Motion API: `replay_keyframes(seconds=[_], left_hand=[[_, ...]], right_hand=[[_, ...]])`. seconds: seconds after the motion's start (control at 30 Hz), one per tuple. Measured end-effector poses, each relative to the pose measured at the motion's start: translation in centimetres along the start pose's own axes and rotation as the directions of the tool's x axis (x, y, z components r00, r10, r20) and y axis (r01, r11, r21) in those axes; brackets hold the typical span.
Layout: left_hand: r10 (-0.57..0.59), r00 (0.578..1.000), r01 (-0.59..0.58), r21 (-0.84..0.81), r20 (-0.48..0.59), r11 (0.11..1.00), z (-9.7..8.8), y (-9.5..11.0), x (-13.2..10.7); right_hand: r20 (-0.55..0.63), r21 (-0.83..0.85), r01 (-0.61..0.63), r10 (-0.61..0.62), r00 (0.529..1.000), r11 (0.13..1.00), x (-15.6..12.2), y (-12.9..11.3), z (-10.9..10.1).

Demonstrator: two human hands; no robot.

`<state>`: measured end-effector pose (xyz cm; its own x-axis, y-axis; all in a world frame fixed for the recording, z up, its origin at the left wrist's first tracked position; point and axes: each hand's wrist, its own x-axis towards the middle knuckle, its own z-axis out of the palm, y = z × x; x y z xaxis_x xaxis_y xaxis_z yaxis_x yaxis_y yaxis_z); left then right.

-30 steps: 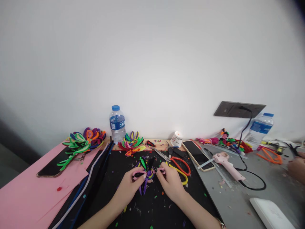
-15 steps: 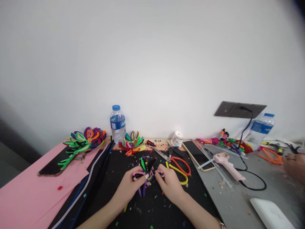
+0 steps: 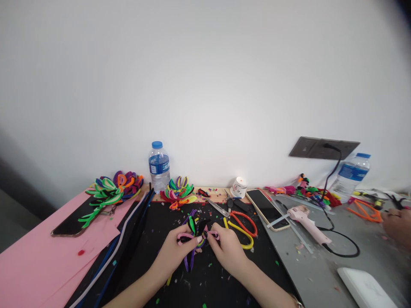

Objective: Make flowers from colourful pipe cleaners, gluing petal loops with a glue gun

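Between my two hands is a flower of bent pipe cleaners [image 3: 192, 259], with purple, pink, black, green and yellow loops. It is held just above the black mat [image 3: 212, 286]. My left hand [image 3: 175, 250] pinches a pink and black loop on its left side, thumb near the centre. On the other side my right hand [image 3: 228, 248] pinches a pink loop between thumb and forefinger, close to the middle. Fingers cover part of the flower. Scissors with red and yellow handles [image 3: 241, 222] lie open just beyond my right hand.
Behind stand a water bottle [image 3: 159, 169], a bright pipe-cleaner flower [image 3: 178, 191] and a paper cup [image 3: 238, 187]. To the right lie a phone [image 3: 268, 209], a pink glue gun [image 3: 310, 224] with its cord, and a white box [image 3: 366, 287]. Another person's hand [image 3: 398, 224] is at far right.
The flower has turned slightly and its purple loops have shifted a little left and down. My fingers have moved slightly on the pink loops, both hands still gripping.
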<state>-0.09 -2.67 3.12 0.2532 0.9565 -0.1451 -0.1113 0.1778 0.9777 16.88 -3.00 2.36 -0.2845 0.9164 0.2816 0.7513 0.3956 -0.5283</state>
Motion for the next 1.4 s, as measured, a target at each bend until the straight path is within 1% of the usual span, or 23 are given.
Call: replay_keyframes(seconds=[0.23, 0.43, 0.83, 1.1, 1.3, 1.4], left_hand=[[-0.005, 1.000, 0.005, 0.034, -0.006, 0.999, -0.06, -0.23, 0.13], [0.007, 1.000, -0.007, 0.021, 0.011, 1.000, -0.21, -0.45, 0.16], [0.008, 1.000, -0.008, 0.006, 0.002, 1.000, -0.11, -0.28, 0.11], [0.025, 1.000, -0.024, 0.007, -0.016, 1.000, -0.24, -0.81, 0.30], [0.003, 1.000, -0.003, 0.003, -0.023, 1.000, -0.09, -0.40, 0.30], [-0.007, 1.000, 0.008, 0.020, -0.017, 1.000, -0.07, -0.29, 0.27]], right_hand=[[0.015, -0.005, -0.017, 0.017, 1.000, 1.000, -0.04, -0.31, -0.02], [0.012, -0.021, -0.016, 0.016, 1.000, 1.000, -0.09, -0.25, 0.14], [-0.002, -0.033, 0.025, -0.025, 1.000, 0.999, -0.28, -0.38, 0.29], [-0.003, -0.034, 0.032, -0.032, 0.999, 0.999, -0.17, -0.44, 0.33], [-0.023, -0.042, 0.008, -0.009, 1.000, 0.999, -0.03, -0.37, 0.34], [-0.014, -0.040, 0.003, -0.004, 1.000, 0.999, -0.05, -0.49, 0.27]])
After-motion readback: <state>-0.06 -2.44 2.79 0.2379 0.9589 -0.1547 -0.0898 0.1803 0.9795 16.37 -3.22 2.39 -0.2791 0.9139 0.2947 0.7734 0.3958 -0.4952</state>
